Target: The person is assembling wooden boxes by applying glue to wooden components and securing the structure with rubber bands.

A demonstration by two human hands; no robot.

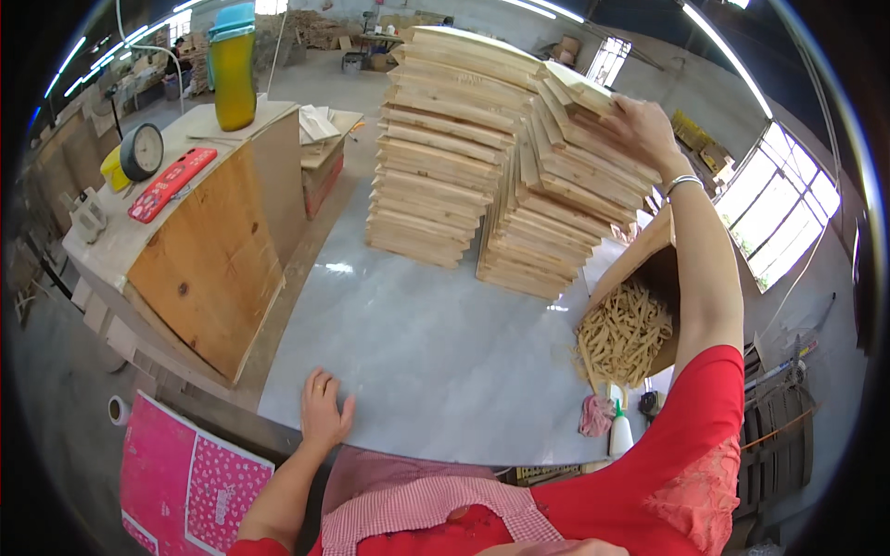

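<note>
Two tall stacks of flat wooden pieces stand side by side at the far side of a grey-topped table [399, 361]. My right arm is stretched forward, and my right hand [640, 130] rests at the top of the right stack [565, 213], its fingers around the edge of the uppermost wooden piece [582, 88]. The left stack [440, 157] is a little taller and touched by neither hand. At the table's near left edge lies my left hand [324, 408], fingers loosely spread, holding nothing.
Right of the stacks, a tipped wooden box [640, 269] holds many small wooden strips [626, 334]. A white glue bottle [620, 434] and a pink cloth [596, 415] sit at the near right. On the left cabinet [204, 250] are a yellow-green bottle [233, 79], a clock [142, 152] and a red phone [172, 184].
</note>
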